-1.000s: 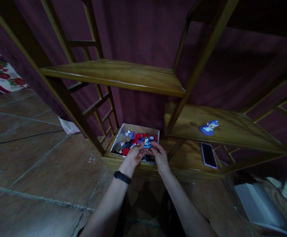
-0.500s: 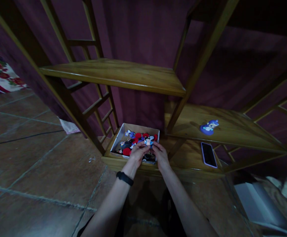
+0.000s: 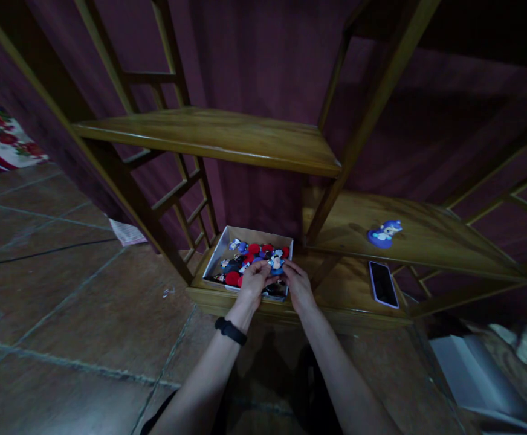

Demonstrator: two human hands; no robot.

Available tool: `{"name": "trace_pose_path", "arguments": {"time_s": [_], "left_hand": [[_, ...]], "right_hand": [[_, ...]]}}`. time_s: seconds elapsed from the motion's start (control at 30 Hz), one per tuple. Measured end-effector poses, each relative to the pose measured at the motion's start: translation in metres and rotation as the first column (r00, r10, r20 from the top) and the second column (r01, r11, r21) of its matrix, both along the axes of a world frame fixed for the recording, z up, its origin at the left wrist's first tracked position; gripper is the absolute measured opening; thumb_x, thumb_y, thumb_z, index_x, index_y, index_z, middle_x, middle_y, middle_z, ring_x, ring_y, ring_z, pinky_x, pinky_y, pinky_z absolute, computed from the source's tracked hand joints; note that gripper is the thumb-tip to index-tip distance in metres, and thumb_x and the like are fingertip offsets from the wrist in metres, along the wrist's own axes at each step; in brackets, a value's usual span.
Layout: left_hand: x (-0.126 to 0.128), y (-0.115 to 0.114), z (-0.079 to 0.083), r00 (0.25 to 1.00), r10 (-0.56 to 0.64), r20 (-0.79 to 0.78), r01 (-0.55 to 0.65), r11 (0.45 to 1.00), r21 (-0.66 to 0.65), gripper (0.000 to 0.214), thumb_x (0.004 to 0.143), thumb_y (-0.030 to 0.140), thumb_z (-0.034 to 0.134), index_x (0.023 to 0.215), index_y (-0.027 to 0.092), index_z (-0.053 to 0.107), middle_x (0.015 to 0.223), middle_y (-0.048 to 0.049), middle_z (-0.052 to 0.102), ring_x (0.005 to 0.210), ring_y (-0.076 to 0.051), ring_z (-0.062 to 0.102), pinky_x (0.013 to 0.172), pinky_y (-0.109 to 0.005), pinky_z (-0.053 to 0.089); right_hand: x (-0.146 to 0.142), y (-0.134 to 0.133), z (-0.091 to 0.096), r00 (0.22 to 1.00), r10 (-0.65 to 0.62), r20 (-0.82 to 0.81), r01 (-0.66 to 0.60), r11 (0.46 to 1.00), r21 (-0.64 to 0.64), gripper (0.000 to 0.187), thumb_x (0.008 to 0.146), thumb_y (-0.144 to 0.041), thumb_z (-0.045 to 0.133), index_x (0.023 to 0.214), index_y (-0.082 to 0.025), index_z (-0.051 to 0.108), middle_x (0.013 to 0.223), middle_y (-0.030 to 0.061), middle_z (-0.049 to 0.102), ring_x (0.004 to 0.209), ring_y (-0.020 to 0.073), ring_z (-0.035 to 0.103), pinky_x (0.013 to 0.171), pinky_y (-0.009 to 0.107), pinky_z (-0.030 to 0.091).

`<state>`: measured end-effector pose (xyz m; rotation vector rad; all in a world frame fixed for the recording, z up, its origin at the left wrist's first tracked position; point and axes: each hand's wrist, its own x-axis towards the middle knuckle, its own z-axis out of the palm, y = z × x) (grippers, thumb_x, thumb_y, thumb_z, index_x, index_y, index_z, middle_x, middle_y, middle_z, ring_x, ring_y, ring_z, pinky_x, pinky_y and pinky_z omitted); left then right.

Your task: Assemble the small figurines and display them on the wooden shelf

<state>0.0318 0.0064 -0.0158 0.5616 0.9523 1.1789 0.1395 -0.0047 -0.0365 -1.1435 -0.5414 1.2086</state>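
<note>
Between my two hands is a small blue-and-white figurine (image 3: 277,264), held over the right part of an open cardboard box (image 3: 213,254). My left hand (image 3: 255,281) pinches it from the left, thumb and fingers closed. From the other side, the fingertips of my right hand (image 3: 298,283) grip its right edge. Several more figurines with red, blue and black parts lie in the box, among them a red-based one (image 3: 233,278). My fingers and wrists cover part of the box's front side.
The box rests on the bottom board of a wooden shelf (image 3: 209,136). To the right, a purple-haired figurine (image 3: 384,233) stands on a higher board, with a phone (image 3: 384,284) below it. A grey-white box (image 3: 476,374) lies on the floor at right.
The figurine has turned in my fingers, so more of its blue part shows. My hands have shifted slightly to the right and stay above the box.
</note>
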Motion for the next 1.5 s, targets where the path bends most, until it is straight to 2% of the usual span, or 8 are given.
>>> {"name": "trace_pose_path", "arguments": {"time_s": [0.23,0.47,0.73,1.0,1.23,1.5], "left_hand": [[0.000,-0.001,0.002,0.999,0.017,-0.035,-0.018,1.000,-0.015,0.024,0.061,0.020,0.076,0.076,0.012,0.059,0.066,-0.0003,0.062,0.056,-0.010,0.060,0.059,-0.028,0.056],[-0.001,-0.002,0.004,0.998,-0.011,-0.063,0.011,1.000,0.001,0.027,0.058,0.025,0.078,0.074,0.013,0.060,0.063,0.0004,0.061,0.054,-0.010,0.059,0.059,-0.027,0.055],[0.000,0.000,0.007,0.989,-0.049,-0.138,0.051,0.999,0.016,0.038,0.050,0.033,0.081,0.076,0.013,0.062,0.070,-0.0024,0.064,0.062,-0.012,0.061,0.057,-0.023,0.051],[0.001,0.001,0.004,0.970,-0.025,-0.241,0.039,0.998,0.054,0.038,0.046,0.035,0.081,0.071,0.013,0.063,0.060,0.0023,0.060,0.050,-0.007,0.053,0.046,-0.017,0.042],[0.001,0.004,0.003,0.953,-0.006,-0.303,0.048,0.990,0.130,0.030,0.051,0.034,0.078,0.070,0.012,0.067,0.056,0.0015,0.061,0.044,-0.006,0.047,0.042,-0.018,0.037],[0.001,0.007,-0.004,0.936,0.008,-0.351,0.071,0.975,0.211,0.026,0.056,0.031,0.073,0.074,0.013,0.069,0.060,0.0002,0.063,0.049,-0.009,0.050,0.046,-0.019,0.038]], "right_hand": [[0.001,-0.001,0.003,1.000,0.007,0.005,-0.006,0.999,-0.037,0.039,0.058,-0.039,0.071,0.091,-0.019,0.066,0.092,0.0041,0.069,0.080,0.0174,0.062,0.070,0.029,0.049],[0.001,-0.001,0.003,1.000,0.016,0.005,-0.015,0.999,-0.032,0.036,0.058,-0.039,0.072,0.088,-0.019,0.066,0.087,0.0028,0.069,0.075,0.0161,0.062,0.067,0.028,0.049],[-0.001,-0.003,0.008,0.999,0.032,0.027,-0.032,0.999,0.020,0.032,0.056,-0.038,0.072,0.082,-0.020,0.067,0.086,0.0022,0.068,0.077,0.0169,0.061,0.070,0.029,0.048],[-0.005,-0.007,0.009,0.994,0.098,0.058,-0.099,0.995,0.022,0.029,0.057,-0.030,0.072,0.084,-0.021,0.067,0.085,-0.0005,0.067,0.078,0.0142,0.059,0.073,0.026,0.047],[-0.006,-0.007,0.007,0.996,0.081,0.047,-0.082,0.996,0.019,0.029,0.056,-0.031,0.071,0.084,-0.021,0.068,0.085,0.0004,0.068,0.077,0.0162,0.061,0.073,0.029,0.049],[-0.007,-0.007,0.009,0.998,0.053,0.042,-0.053,0.999,0.003,0.029,0.057,-0.036,0.071,0.083,-0.021,0.069,0.089,0.0018,0.067,0.077,0.0175,0.060,0.069,0.030,0.050]]}}
